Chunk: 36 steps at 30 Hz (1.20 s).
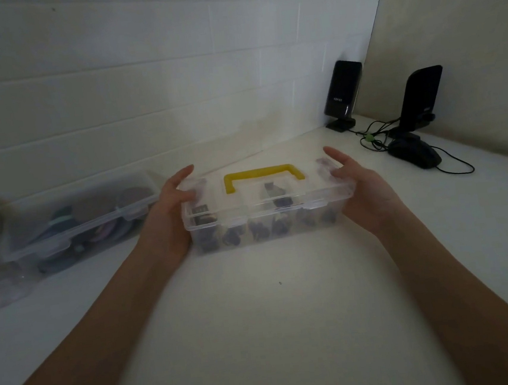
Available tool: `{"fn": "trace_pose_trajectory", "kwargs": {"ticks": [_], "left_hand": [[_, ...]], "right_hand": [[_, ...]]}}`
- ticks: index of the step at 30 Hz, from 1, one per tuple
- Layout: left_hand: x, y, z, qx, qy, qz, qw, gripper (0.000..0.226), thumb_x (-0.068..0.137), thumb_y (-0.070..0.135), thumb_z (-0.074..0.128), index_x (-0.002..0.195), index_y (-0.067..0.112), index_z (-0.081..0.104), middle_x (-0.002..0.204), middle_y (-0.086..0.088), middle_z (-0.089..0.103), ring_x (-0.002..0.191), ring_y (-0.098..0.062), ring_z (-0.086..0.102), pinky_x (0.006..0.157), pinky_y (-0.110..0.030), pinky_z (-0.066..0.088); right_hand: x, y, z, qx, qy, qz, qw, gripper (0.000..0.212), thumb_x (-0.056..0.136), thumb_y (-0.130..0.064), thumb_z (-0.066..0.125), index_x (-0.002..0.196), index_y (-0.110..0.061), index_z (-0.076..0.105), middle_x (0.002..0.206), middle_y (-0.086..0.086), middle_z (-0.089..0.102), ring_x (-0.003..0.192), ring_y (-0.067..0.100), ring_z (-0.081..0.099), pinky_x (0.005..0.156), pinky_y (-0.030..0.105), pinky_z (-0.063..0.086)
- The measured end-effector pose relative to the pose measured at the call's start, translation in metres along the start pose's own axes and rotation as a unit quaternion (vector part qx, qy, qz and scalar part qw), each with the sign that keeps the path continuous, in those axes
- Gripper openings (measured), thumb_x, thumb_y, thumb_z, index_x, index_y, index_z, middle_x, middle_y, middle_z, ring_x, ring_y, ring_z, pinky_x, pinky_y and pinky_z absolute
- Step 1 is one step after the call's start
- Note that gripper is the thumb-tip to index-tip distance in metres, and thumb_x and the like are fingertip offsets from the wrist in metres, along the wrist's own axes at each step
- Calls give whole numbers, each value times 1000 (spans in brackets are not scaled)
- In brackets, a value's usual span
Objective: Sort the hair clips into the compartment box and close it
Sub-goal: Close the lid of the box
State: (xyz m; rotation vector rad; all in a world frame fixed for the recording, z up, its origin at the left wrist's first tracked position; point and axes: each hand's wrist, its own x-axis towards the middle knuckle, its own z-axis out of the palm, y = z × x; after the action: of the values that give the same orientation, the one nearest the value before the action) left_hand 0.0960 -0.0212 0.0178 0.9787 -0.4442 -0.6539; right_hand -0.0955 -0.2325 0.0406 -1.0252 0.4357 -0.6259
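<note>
On the white table point(275, 330), about in the middle of the view, stands the clear plastic compartment box point(267, 212) with its lid down and a flat yellow handle point(262, 175) lying on top of the lid. Through the transparent walls, dark hair clips point(259, 227) are visible inside, spread along the front row of compartments and also under the lid; their exact shapes are too blurred to tell.

Both hands are at the short ends of the box. The left hand point(175, 206) is against the left end, with the thumb resting on the lid's corner and the fingers stretched upward and slightly bent behind it. The right hand point(357, 185) is against the right end in the same manner, thumb on the lid near the corner, fingers extended and loosely curved. Whether the palms press the walls firmly, I cannot tell.

To the left of the box, near the wall, lies a second, longer clear plastic container point(78, 221) with round, dull-coloured items inside, closed with a lid. Far to the right, in the corner, stand two black desktop speakers point(342, 90) on small feet. Just in front of them rests a black computer mouse point(413, 153) with its thin black cable point(458, 169) curling over the table.
</note>
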Motion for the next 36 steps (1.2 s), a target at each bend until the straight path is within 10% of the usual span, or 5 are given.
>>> {"fn": "trace_pose_trajectory", "kwargs": {"ticks": [14, 20, 26, 30, 36], "left_hand": [[11, -10, 9, 61, 99, -1, 993, 14, 101, 14, 50, 96, 20, 63, 82, -3, 64, 65, -16, 68, 59, -28, 56], [-12, -7, 11, 156, 66, 79, 982, 21, 101, 28, 51, 100, 25, 72, 121, -10, 64, 106, -24, 63, 79, -22, 53], [-38, -5, 16, 492, -10, 196, 848, 51, 67, 16, 91, 109, 25, 63, 163, 2, 15, 129, 25, 29, 82, 12, 24], [-37, -6, 17, 500, 11, 231, 834, 48, 70, 10, 86, 109, 26, 63, 155, -9, 40, 150, -22, 28, 101, 4, 22], [-33, -17, 15, 544, 45, 246, 801, 49, 72, 18, 86, 118, 14, 70, 144, -10, 55, 149, -31, 27, 116, -26, 15]], "right_hand": [[-5, 18, 3, -273, 73, -185, 941, 28, 99, -17, 42, 104, -32, 65, 100, 2, 67, 109, 39, 55, 85, 43, 49], [-26, 28, 10, -282, 96, -217, 930, 28, 99, -27, 43, 109, -11, 64, 105, -5, 58, 79, -14, 56, 56, 3, 42], [-31, 21, -14, -318, -51, -138, 937, 58, 71, -15, 79, 119, -27, 48, 109, -5, 57, 90, 5, 64, 77, 25, 54], [-31, 26, -9, -361, 17, -158, 919, 48, 74, -21, 77, 111, -33, 48, 95, -5, 62, 78, 6, 64, 72, 28, 56], [-21, 34, -4, -430, 90, -191, 877, 44, 79, -24, 70, 115, -29, 46, 91, 4, 63, 81, 20, 60, 71, 23, 47]]}}
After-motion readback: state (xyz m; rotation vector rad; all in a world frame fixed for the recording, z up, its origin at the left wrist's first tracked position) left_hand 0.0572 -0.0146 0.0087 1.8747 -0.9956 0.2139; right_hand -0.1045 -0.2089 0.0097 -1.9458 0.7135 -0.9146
